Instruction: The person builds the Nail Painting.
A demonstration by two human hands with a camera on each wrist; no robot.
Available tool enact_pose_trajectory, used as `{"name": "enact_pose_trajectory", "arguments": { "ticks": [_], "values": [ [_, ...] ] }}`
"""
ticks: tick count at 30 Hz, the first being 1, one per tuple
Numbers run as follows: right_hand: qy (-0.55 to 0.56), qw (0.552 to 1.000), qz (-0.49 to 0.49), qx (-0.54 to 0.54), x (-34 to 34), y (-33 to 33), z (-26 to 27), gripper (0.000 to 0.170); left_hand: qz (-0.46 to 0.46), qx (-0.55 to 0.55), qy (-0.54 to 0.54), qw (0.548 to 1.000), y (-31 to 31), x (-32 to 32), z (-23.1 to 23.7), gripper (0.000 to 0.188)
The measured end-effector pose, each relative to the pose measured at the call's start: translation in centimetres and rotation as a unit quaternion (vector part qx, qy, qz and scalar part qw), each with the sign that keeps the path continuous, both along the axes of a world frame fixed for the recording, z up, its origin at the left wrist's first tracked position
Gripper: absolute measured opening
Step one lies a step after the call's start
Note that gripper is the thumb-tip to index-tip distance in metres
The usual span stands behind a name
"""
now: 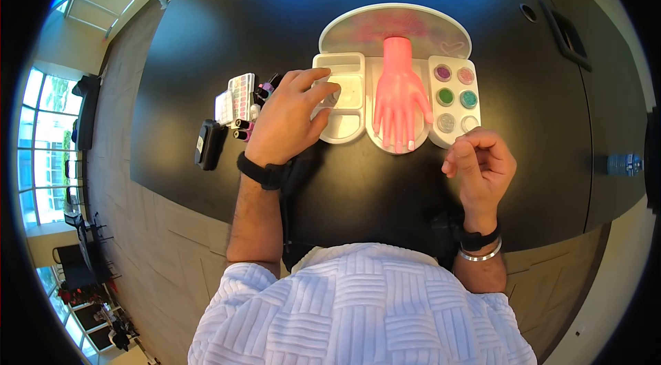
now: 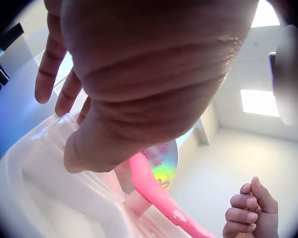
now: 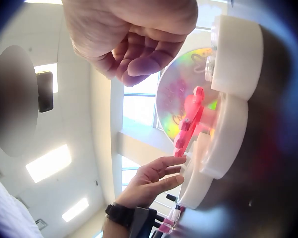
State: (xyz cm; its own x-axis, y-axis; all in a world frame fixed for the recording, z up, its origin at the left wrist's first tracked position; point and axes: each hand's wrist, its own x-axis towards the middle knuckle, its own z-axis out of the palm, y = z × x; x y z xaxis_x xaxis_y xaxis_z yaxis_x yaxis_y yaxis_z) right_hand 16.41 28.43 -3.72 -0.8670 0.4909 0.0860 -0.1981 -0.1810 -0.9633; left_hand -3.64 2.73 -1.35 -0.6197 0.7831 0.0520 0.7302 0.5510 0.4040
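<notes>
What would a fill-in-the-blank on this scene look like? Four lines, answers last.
1. The model hand is coloured ____.
2. The holder carries ____ jars.
3. In the head view, the left hand is at the tray on the ____ of the model hand.
4. The silver bracelet is on the person's ____ wrist.

Missing words: pink; six; left; right.

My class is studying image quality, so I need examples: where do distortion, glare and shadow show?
Head view: wide-angle distortion bows the black table, and the windows are overexposed; left wrist view: the left hand is shaded against glaring ceiling lights; right wrist view: rainbow glare colours the rounded panel, and some corners darken.
</notes>
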Motion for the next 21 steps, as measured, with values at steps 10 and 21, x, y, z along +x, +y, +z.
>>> {"name": "enact_pose_trajectory", "arguments": {
  "ticks": [10,21],
  "values": [
    [0.023,1.000,0.002,0.008,-0.06,-0.06,-0.64,0.013,0.017,0.016,-0.001,1.000,-0.32,0.14,-0.67,0.036],
    [0.022,1.000,-0.002,0.020,0.08,-0.37,-0.92,0.015,0.029,0.026,0.012,0.999,-0.01,0.70,-0.33,0.035]
  ]
}}
